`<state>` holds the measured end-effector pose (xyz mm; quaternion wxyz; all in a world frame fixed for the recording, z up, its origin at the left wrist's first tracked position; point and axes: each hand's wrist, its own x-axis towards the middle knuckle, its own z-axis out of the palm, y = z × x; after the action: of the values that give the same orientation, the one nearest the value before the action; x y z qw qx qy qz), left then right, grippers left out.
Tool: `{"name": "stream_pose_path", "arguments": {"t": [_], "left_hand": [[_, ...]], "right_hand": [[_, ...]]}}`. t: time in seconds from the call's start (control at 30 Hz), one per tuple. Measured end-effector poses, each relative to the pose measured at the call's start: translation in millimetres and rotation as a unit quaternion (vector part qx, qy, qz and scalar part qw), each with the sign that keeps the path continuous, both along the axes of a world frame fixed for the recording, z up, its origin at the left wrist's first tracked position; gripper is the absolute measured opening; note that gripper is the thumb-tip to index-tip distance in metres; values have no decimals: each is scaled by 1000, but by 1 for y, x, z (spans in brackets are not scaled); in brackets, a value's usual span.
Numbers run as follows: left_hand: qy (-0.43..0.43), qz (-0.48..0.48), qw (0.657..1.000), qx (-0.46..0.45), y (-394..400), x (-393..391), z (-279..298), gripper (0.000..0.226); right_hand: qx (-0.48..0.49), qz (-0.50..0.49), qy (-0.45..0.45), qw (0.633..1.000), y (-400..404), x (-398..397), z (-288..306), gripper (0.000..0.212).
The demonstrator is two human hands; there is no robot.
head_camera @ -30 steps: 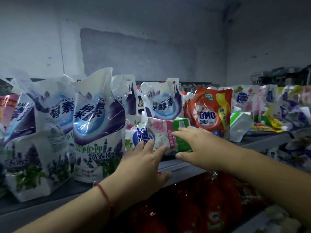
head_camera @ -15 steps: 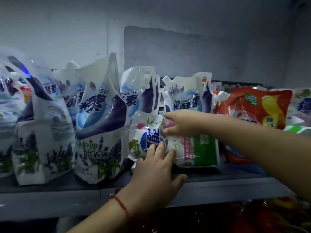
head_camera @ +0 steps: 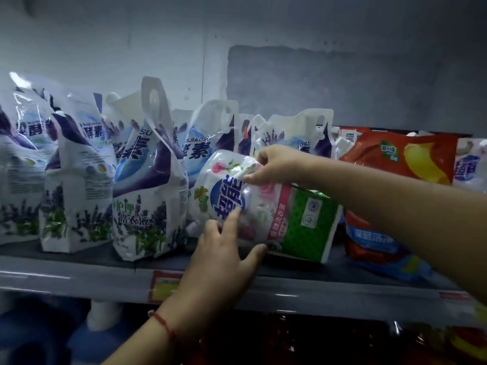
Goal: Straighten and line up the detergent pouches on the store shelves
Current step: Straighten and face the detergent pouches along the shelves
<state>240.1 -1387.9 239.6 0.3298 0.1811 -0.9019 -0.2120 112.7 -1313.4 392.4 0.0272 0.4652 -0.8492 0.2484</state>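
Note:
A white, pink and green detergent pouch [head_camera: 295, 214] lies on its side, tilted, at the middle of the grey shelf [head_camera: 329, 288]. My right hand [head_camera: 276, 164] pinches its upper edge from above. My left hand [head_camera: 224, 262], with a red string on the wrist, holds its lower edge, thumb under the pouch and fingers on its front. Several white and purple lavender pouches [head_camera: 147, 185] stand upright to the left and behind. An orange-red pouch [head_camera: 405, 159] leans at the right.
A red and yellow price tag [head_camera: 164, 285] sits on the shelf's front rail. A grey wall [head_camera: 316, 83] backs the shelf. Red packages [head_camera: 303, 341] fill the lower shelf, and another white and blue pouch [head_camera: 471, 164] shows at the far right.
My right hand has closed on the pouch's top edge and the pouch has lifted and tilted. My left hand slid under its lower edge. The view moved closer.

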Motion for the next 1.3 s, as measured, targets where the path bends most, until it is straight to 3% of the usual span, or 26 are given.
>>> {"name": "stream_pose_path", "arguments": {"t": [0.13,0.27,0.4,0.53,0.6,0.67,0.73,0.8,0.9,1.07,1.3], "left_hand": [[0,19,999,49,4,-3,3,89],[41,-57,991,118,5,-19,11,106],[175,-180,937,245,8,-36,24,136],[271,-251,891,264,5,-44,33,135],[277,-263,897,224,0,-44,38,133],[245,-208,941,102,-10,-43,43,136],[219,-160,962,-36,-20,-36,47,137],[175,-143,968,-109,-29,-30,47,137],[111,-131,978,-115,-36,-21,40,135],[78,-91,987,-106,-36,-15,37,128],[17,-4,986,-164,-24,-6,38,117]], "right_hand": [[-104,4,-58,993,16,3,9,31],[-206,33,-134,969,26,8,15,31],[-301,52,-212,928,36,9,16,26],[-344,47,-217,912,48,6,10,31],[-358,53,-222,905,55,5,8,30],[-372,59,-237,895,65,4,8,31],[-364,38,-208,907,74,1,4,30],[-341,9,-180,923,79,-4,-6,20],[-322,-23,-163,932,75,-10,-24,13],[-318,-49,-92,942,57,-14,-30,14],[-281,-50,-50,957,61,-8,-36,11]]}}
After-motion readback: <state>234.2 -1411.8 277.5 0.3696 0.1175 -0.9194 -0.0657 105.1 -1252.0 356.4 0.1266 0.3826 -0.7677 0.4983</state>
